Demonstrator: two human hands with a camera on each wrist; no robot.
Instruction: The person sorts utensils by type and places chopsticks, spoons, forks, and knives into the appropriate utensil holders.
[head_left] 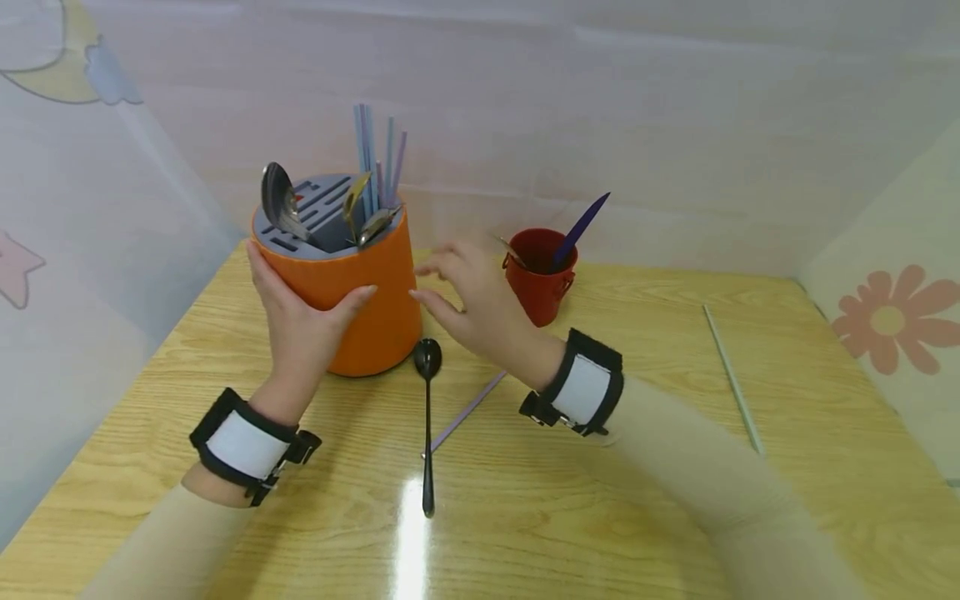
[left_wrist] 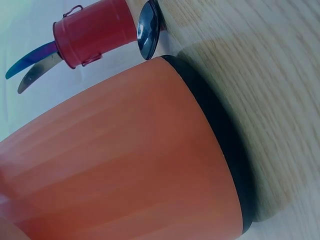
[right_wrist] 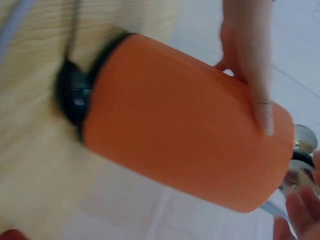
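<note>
Orange holder [head_left: 360, 283] on worktop [head_left: 600, 500], left hand [head_left: 300, 325] wrapped round its side, right hand [head_left: 472, 304] open beside it — looks rigid, smooth, top-heavy with cutlery — grip mid-wall, both sides

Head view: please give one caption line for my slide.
Left hand grips orange cutlery holder; right hand hovers beside it.

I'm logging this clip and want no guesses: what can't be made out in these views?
- Head view: the right hand is motion-blurred, so touch on the orange holder is unclear.
- Head view: the red bucket hides the lower ends of its utensils.
- Left wrist view: the left hand is out of frame.
- Right wrist view: the black spoon is blurred, its handle cut off.
</note>
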